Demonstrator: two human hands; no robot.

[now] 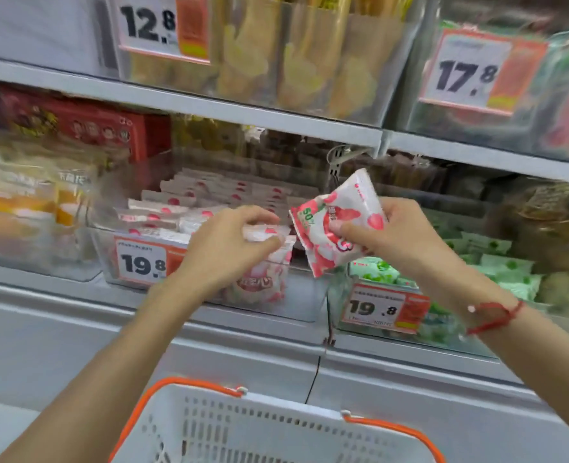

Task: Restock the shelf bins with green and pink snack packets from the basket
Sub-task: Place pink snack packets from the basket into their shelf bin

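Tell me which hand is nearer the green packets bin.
Right. The right hand, holding a pink packet, hovers just above-left of the green packets bin; the left hand is farther left, over the pink bin.

A price tag (164,26) at the top shelf's left end reads "12.8"; another tag (473,73) toward its right end reads "17.8"; the pink bin's front tag (142,264) reads "19.8"; the green bin's front tag (381,309) reads "19.8"; the held pink packet (334,222) shows "50"; other print is blurred.
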